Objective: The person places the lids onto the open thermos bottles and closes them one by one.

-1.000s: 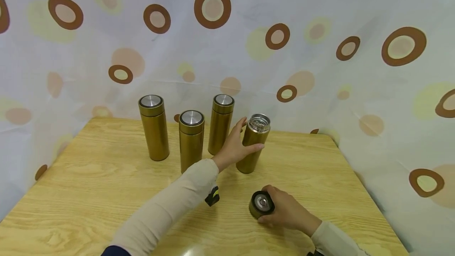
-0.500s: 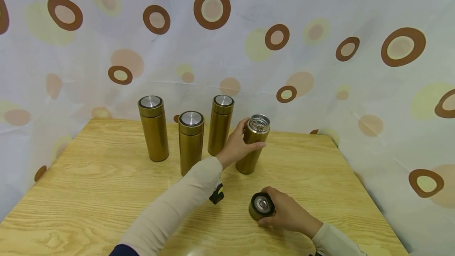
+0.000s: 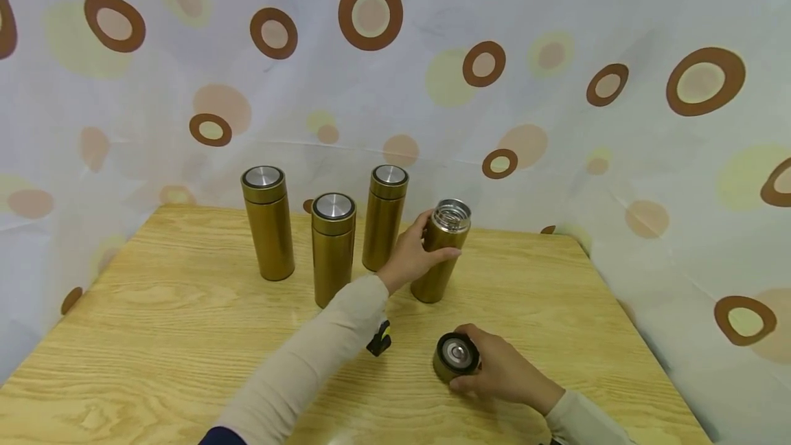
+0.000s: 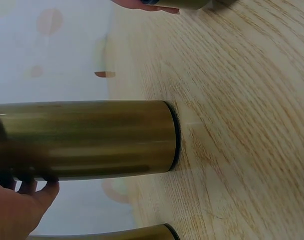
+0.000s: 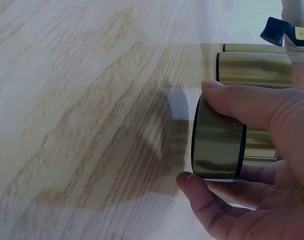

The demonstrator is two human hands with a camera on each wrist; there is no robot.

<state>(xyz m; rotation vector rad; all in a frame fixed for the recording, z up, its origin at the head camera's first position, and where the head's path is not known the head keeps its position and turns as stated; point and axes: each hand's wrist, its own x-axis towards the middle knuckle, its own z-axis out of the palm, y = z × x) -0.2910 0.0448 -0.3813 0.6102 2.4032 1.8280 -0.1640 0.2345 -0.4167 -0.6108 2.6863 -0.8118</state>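
My left hand [image 3: 410, 256] grips the upper body of a gold thermos [image 3: 440, 259], thumb across the front and fingers round the far side. This thermos stands on the table with no lid on, its steel mouth and threaded neck showing. In the left wrist view the thermos body [image 4: 91, 140] lies across the picture, fingers [image 4: 46, 192] at its lower edge. Nearer the front, my right hand [image 3: 503, 369] pinches a thermos lid [image 3: 457, 356] between thumb and fingers, its inner side facing up. From the right wrist, the gold lid [image 5: 219, 142] appears close to the tabletop.
Three lidded gold thermoses stand upright to the left: one at far left [image 3: 268, 232], one in the middle [image 3: 334, 253], one behind my left hand [image 3: 384, 218]. The wooden table [image 3: 154, 321] ends at a patterned cloth backdrop [image 3: 432, 19] behind and on the right.
My left hand has moved slightly right and its fingers have closed round the open thermos. The right hand with the lid stays almost in place.
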